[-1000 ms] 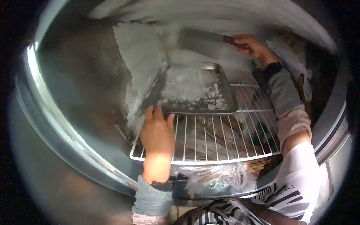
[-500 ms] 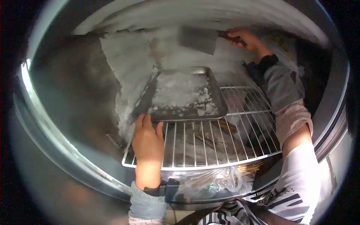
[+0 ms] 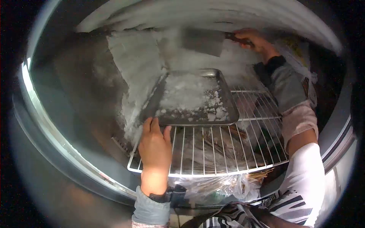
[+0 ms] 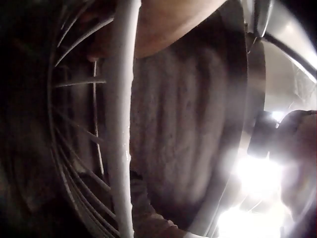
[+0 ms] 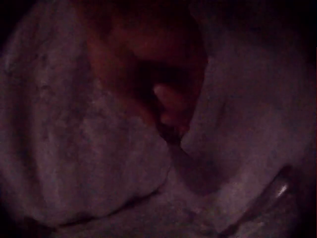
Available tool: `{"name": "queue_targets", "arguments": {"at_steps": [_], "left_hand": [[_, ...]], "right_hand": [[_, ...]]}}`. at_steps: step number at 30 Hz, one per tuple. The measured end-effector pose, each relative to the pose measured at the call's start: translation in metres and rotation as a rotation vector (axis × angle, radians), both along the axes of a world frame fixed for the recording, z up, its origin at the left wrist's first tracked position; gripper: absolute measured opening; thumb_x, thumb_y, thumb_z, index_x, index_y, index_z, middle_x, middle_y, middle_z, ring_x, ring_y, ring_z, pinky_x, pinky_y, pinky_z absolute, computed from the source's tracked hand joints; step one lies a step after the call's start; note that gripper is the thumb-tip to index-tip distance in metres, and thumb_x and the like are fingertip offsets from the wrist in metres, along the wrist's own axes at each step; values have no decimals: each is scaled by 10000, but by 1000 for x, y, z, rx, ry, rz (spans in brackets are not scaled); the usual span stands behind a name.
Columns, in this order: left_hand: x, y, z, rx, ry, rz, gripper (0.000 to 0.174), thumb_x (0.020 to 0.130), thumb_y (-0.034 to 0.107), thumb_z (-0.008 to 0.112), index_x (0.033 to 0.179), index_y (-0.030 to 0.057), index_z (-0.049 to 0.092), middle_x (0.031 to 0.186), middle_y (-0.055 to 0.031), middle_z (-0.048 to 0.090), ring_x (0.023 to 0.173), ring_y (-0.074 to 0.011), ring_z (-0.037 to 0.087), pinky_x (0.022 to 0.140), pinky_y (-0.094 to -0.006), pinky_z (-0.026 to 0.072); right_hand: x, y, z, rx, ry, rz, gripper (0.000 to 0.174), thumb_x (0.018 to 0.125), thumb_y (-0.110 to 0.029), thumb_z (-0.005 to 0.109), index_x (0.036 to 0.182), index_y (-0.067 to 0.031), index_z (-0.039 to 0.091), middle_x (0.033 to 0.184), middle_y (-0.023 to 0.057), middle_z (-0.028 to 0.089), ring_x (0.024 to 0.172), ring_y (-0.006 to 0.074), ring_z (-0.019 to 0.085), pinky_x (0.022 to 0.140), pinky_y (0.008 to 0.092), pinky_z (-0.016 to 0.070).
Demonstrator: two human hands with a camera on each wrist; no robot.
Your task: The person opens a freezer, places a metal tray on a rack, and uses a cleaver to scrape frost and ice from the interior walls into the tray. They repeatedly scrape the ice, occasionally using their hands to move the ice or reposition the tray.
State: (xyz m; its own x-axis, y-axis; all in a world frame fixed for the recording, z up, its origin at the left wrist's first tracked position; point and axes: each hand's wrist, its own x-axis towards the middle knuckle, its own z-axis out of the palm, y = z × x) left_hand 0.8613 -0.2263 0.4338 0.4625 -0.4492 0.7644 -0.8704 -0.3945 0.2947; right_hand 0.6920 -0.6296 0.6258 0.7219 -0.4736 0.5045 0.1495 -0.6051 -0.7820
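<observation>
High at the back right in the head view, my right hand point(image 3: 253, 40) grips the dark handle of a cleaver point(image 3: 203, 41). Its broad rectangular blade points left, close against the frosted inside of the freezer. The right wrist view is dim, showing the curled fingers point(image 5: 171, 101) and the blade running down from them. Below the blade lies a metal tray point(image 3: 182, 122) holding crushed ice and frost point(image 3: 184, 93). At the tray's front left corner my left hand point(image 3: 156, 150) touches the rim with its fingertips, fingers fairly straight.
The tray sits on a white wire shelf point(image 3: 213, 175), whose front bar point(image 4: 121, 119) crosses the left wrist view. Thick frost point(image 3: 137, 57) coats the left wall. Under the shelf lie clear plastic bags point(image 3: 224, 188). Another bag point(image 3: 302, 68) hangs at the right, beside my arm.
The head view has shifted slightly. My right hand keeps hold of the cleaver near the frosted back, with the blade a little tilted differently. My left hand stays at the tray's corner.
</observation>
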Motion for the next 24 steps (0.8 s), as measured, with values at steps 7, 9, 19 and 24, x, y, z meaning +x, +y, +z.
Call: {"name": "queue_targets", "arguments": {"at_steps": [7, 9, 19, 24], "left_hand": [[0, -3, -3, 8, -28, 35, 390, 816, 213, 638, 1096, -45, 552, 1164, -221, 537, 1007, -369, 569, 823, -408, 480], [0, -3, 0, 4, -21, 6, 393, 816, 213, 638, 1097, -47, 550, 1162, -219, 539, 997, -368, 573, 814, -408, 483], [-1, 0, 0, 25, 5, 2, 391, 837, 228, 618, 1102, -51, 547, 1169, -215, 533, 977, -370, 581, 800, -408, 494], [0, -2, -1, 27, -19, 9, 410, 840, 246, 614, 1119, -46, 540, 1183, -211, 527, 972, -360, 586, 788, -402, 500]], "right_hand": [[10, -5, 6, 7, -17, -41, 339, 804, -215, 657, 1122, -110, 605, 911, 23, 628, 678, 95, 543, 618, 187, 467], [83, 4, -4, -354, 59, -35, 314, 798, -213, 663, 1083, -87, 626, 913, 26, 621, 688, 97, 551, 608, 185, 473], [13, 0, 21, -53, 120, -216, 364, 778, -190, 661, 1106, -39, 614, 914, 56, 636, 725, 114, 566, 608, 216, 476], [115, -34, 22, -705, 41, -90, 324, 778, -199, 665, 1060, -44, 623, 885, 56, 640, 660, 122, 571, 548, 213, 467]]}}
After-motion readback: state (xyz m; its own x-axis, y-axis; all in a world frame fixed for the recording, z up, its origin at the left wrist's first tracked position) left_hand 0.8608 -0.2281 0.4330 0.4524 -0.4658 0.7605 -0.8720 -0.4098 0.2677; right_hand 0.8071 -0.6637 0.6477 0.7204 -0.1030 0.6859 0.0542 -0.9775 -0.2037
